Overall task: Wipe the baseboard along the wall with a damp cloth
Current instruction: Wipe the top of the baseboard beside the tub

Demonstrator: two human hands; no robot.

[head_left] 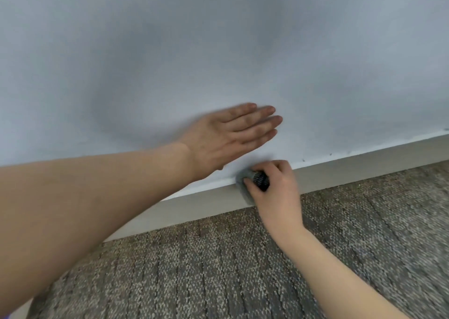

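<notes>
Baseboard point(364, 168) wiping looks to be mid-course, though I cannot tell from any sheen or dust line which stretch is already clean. Nearest the camera lies carpet point(218, 270), a mottled grey-brown loop pile with faint lengthwise ribs, filling the view from 4 to 8 o'clock. Beyond it the right hand point(274, 192), just below centre toward 5 o'clock, is curled tight around a bunched grey cloth point(245, 185) with a darker patterned fold, pressing it to the face of the trim. That trim is a flat, smooth, off-white painted strip with a square top edge, running from 8 o'clock up to 3 o'clock. To the right, small dark specks sit along its top edge, so I judge that stretch remains to be done. Farther back, the left hand point(228, 136) is spread flat, holding nothing, its palm apparently resting against the wall point(218, 39), a matte, pale blue-grey plane.
</notes>
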